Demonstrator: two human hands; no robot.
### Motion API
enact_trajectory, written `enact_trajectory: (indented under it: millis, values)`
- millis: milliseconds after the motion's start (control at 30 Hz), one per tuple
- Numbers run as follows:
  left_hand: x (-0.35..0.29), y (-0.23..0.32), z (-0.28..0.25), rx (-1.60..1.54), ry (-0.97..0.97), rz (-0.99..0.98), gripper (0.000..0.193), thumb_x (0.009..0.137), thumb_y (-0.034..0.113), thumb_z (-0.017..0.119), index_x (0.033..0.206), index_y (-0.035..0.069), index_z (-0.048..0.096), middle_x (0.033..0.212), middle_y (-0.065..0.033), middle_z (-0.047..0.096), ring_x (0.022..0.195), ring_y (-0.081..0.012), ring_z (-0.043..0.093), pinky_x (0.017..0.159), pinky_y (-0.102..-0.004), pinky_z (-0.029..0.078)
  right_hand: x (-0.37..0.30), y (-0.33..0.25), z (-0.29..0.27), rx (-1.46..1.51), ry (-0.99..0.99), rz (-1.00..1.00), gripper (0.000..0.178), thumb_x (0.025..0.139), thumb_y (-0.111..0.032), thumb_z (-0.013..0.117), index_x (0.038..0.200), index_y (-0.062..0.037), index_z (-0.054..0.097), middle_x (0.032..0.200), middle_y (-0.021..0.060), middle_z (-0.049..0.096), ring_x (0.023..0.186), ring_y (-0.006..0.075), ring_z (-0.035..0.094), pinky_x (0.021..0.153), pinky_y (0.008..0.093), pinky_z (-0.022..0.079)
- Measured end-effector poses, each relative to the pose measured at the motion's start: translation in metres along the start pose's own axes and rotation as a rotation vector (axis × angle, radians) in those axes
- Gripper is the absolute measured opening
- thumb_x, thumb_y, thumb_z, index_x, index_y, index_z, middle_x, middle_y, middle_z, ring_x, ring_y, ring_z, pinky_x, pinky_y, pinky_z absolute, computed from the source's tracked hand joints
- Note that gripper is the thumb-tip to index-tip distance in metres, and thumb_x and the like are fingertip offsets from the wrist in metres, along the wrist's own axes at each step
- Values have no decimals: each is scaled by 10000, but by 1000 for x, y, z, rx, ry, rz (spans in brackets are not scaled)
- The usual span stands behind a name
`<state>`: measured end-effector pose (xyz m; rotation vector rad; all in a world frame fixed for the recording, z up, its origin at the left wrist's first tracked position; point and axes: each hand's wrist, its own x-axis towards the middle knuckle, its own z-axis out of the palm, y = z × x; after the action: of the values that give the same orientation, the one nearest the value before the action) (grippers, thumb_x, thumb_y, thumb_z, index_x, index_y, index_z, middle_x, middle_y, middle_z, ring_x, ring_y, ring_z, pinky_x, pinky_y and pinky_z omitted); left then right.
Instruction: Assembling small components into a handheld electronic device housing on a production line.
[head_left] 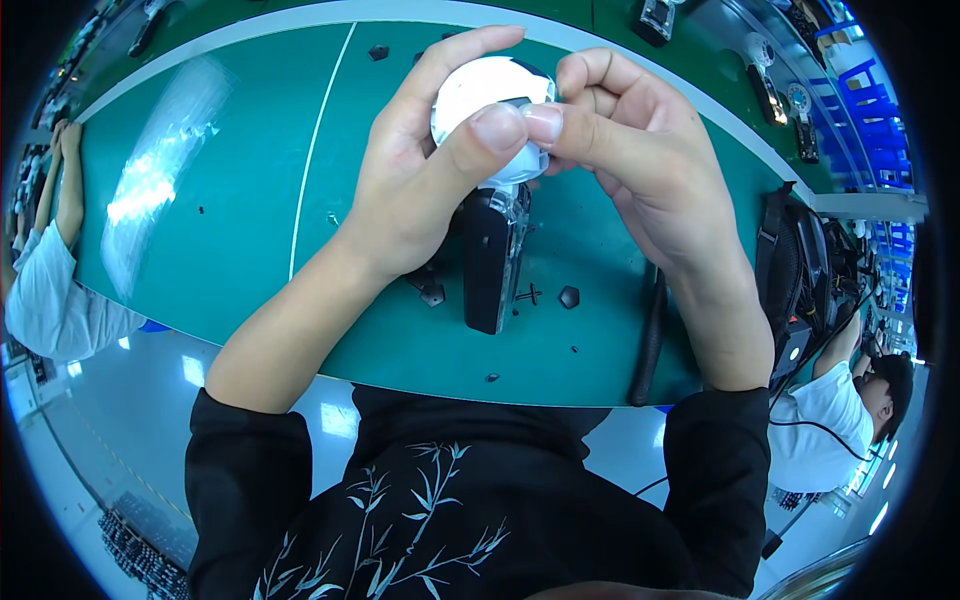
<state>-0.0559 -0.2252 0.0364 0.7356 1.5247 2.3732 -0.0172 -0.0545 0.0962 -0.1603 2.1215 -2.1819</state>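
Both hands are at a white ball-shaped part [478, 88] with black patches, like a small football, on top of a black body with a clear side [487, 265]. My left hand [415, 165] wraps round the ball's left side, its thumb lying across the front. From the right, my right hand [650, 135] grips the ball's edge, its thumb tip meeting the left thumb beside a black patch. Some right fingertips are hidden behind the ball. Loose black pentagon pieces lie on the green table, one [569, 296] right of the body and another [378, 52] farther back.
A black-handled tool [650, 345] lies by my right forearm. At the table's right edge sits a black bag [790, 250] with cables. Similar round-headed devices [765, 85] stand beyond the pale table border. People sit at the left [60, 290] and right [825, 430].
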Motion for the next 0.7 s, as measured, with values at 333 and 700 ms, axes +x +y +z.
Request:
enact_trajectory:
  millis: [333, 700]
  values:
    - [9, 21, 4, -4, -42, -136, 653, 812, 317, 529, 1364, -15, 421, 1051, -239, 595, 732, -266, 645, 659, -347, 560, 15, 12, -3, 361, -79, 24, 98, 894, -82, 675, 919, 13, 666, 777, 57, 632, 679, 114, 603, 656, 221, 511]
    - [9, 13, -13, 64, -70, -38, 688, 815, 361, 561, 1365, -25, 413, 1110, -262, 583, 717, -260, 641, 650, -336, 575, 5, 16, -14, -978, -474, 109, 109, 825, -54, 684, 906, 20, 683, 792, 88, 655, 640, 178, 607, 637, 284, 513]
